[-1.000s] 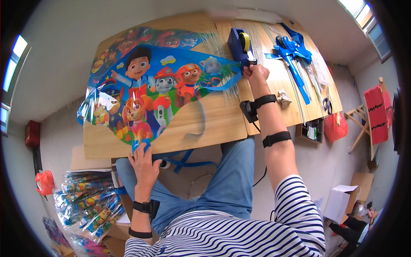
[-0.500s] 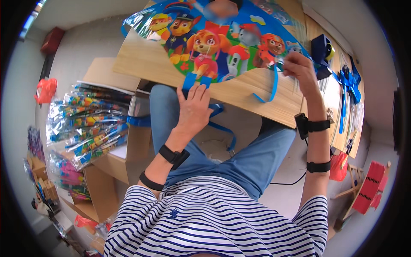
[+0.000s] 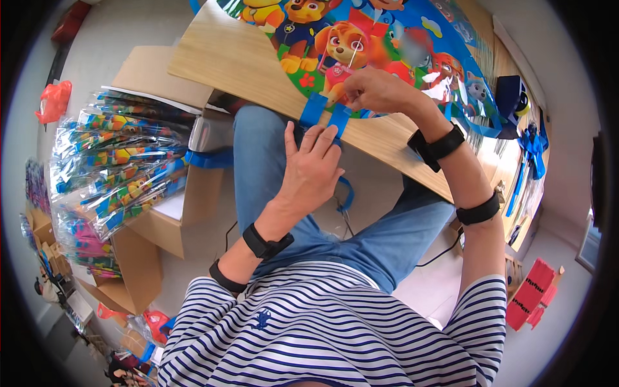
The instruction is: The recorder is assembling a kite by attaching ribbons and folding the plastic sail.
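A large plastic sheet (image 3: 293,39) printed with colourful cartoon dogs lies on the wooden table, its curved border near the front edge. Two short blue strips (image 3: 314,110) hang side by side from that border. My left hand (image 3: 306,168) rests by the table edge with its fingers spread, the fingertips against the lower ends of the strips. Just above the strips, my right hand (image 3: 387,92) is over the sheet with its fingers curled together. What those fingers hold, if anything, is hidden. Beyond my right wrist, a blue ribbon (image 3: 477,128) lies along the sheet's right side.
At left, an open cardboard box (image 3: 143,264) holds several clear-wrapped printed packages (image 3: 122,151). A dark blue tape dispenser (image 3: 510,103) stands on the table (image 3: 219,51) at right, near a blue ribbon bundle (image 3: 534,151). A red plastic bag (image 3: 54,102) hangs at far left.
My right hand has moved left from the sheet's right side to just above the blue strips. My left hand stays at the strips. The whole view has shifted.
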The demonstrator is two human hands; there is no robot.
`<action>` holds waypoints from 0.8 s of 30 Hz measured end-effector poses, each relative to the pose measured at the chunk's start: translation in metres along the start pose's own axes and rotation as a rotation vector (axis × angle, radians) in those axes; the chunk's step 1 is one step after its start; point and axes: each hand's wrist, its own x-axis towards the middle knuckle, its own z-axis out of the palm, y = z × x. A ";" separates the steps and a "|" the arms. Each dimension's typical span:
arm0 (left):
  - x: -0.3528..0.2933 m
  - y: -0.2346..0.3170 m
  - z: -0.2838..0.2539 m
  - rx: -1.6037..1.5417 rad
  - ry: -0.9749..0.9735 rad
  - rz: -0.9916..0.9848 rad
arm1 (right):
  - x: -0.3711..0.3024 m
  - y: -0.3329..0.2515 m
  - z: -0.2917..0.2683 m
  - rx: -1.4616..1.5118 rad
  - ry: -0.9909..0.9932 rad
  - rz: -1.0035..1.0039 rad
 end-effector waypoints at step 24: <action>0.029 -0.004 0.013 -0.003 -0.021 0.065 | 0.016 -0.004 0.009 -0.270 -0.103 0.038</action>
